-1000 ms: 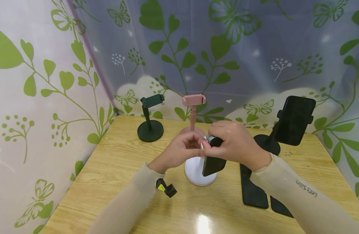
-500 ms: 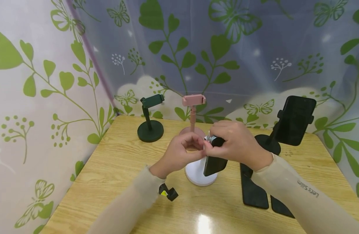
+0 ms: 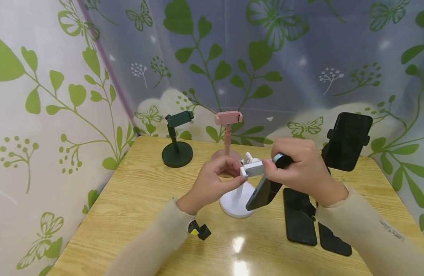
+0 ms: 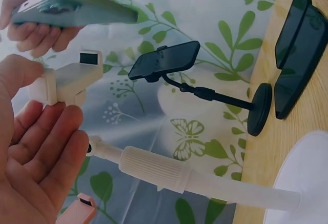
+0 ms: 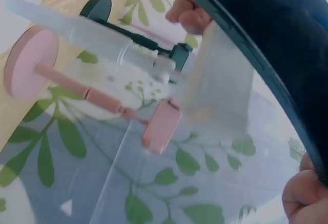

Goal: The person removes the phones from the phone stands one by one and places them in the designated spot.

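In the head view my left hand [image 3: 213, 182] pinches the left end of the clamp [image 3: 254, 169] of a white phone stand, whose round base [image 3: 229, 205] rests on the table. The left wrist view shows thumb and fingers at that end of the clamp [image 4: 77, 78], its cradle bare, above the ribbed white pole [image 4: 154, 170]. My right hand [image 3: 303, 165] grips a dark-screened phone [image 3: 267, 190] by its upper end, tilted, just right of the clamp. The phone's teal back [image 4: 77, 9] faces the left wrist camera. In the right wrist view its dark screen [image 5: 277, 34] fills the upper right.
Behind stand a dark green phone stand [image 3: 177, 153] and a pink one [image 3: 228, 117]. At the right a black stand holds a phone [image 3: 348, 142]. Two dark phones lie on the table, one [image 3: 299, 222] left of the other [image 3: 334, 241]. A patterned curtain [image 3: 212, 57] hangs behind.
My right hand has moved right with the phone, away from the white clamp, which now shows between the hands. The phone tilts more. My left hand stays at the clamp's end.
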`<state>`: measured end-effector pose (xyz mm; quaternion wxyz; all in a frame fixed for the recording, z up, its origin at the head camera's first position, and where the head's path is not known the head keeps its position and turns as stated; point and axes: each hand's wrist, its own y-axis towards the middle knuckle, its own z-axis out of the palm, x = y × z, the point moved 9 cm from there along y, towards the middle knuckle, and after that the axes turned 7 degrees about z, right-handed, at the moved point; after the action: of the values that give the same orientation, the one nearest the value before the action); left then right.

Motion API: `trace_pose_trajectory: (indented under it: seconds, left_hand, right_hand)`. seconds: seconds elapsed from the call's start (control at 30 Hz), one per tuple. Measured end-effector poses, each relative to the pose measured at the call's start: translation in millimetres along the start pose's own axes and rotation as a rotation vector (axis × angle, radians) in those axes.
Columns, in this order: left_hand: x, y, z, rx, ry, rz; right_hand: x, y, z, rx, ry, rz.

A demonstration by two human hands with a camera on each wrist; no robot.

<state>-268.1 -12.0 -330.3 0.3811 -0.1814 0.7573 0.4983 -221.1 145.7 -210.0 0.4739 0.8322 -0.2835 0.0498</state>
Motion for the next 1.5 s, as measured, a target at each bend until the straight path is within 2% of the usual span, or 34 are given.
trace_pose_trajectory:
  seconds: [0.17,0.37,0.53,0.77,0.93,1.0,1.2,1.5]
  left_hand:
    - [-4.3,0.4,-0.2,-0.023,-0.017,0.033]
    - [-3.4,-2.3,-0.3,-0.053,-0.014,0.012]
    - [-1.4,-4.6,2.6,-0.063,-0.001,0.006]
    - [-1.7,-5.7,5.3,-0.062,0.021,0.016]
    - [-2.7,-6.9,4.3,-0.071,0.039,0.004]
    - [-2.6,-7.5,3.9,-0.076,0.044,0.003]
    - [-2.0,-8.7,3.8,-0.085,0.040,-0.003]
    - [-2.5,-9.2,3.4,-0.086,0.039,0.001]
  right_hand:
    - [-11.8,-19.6,-34.5,-0.038,-0.046,0.097]
    - [-52.5,-70.0,-74.7,-0.039,-0.162,0.279]
    - [-89.5,-125.1,-98.4,0.024,-0.286,0.417]
    - [-154.4,-204.3,-131.5,0.175,-0.443,0.716]
    - [-183.6,-247.1,-135.8,0.320,-0.545,0.823]
    - [-189.8,-257.7,-135.3,0.346,-0.553,0.834]
    - [-204.2,-277.1,-130.5,0.380,-0.562,0.860]
    - [-228.4,-295.2,-119.5,0.515,-0.559,0.962]
